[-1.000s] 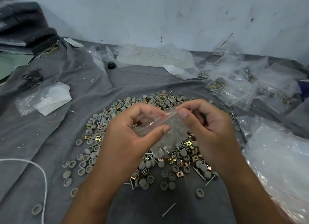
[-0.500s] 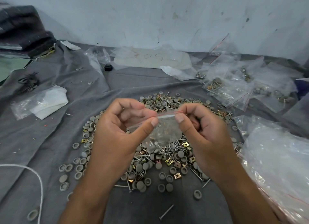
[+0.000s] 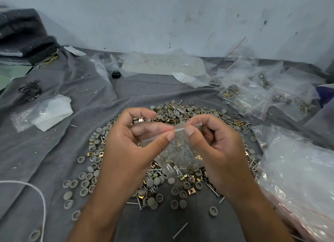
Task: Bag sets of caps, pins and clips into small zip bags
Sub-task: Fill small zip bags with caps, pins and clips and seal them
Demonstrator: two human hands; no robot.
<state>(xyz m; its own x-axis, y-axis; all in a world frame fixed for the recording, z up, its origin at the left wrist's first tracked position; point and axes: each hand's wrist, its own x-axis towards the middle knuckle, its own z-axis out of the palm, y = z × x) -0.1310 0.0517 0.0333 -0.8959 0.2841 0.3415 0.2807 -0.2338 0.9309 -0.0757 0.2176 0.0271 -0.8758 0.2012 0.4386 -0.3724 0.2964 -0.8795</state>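
Observation:
A small clear zip bag (image 3: 178, 147) with a red line along its zip hangs between both hands, holding pins, grey caps and a brass clip. My left hand (image 3: 130, 147) pinches the zip edge between thumb and fingers on the left. My right hand (image 3: 215, 149) pinches the same edge just to the right, thumbs nearly touching. Below them a heap of grey caps, pins and brass clips (image 3: 173, 115) lies spread on the grey cloth (image 3: 54, 151).
Filled zip bags (image 3: 253, 91) lie at the back right. A stack of empty clear bags (image 3: 300, 184) sits at the right. A folded white bag (image 3: 45, 113) lies at the left, a white cord (image 3: 38, 191) at lower left, and a wall stands behind.
The two thumbs have come closer together along the zip edge, which now lies nearly level. The bag hangs straighter below my hands.

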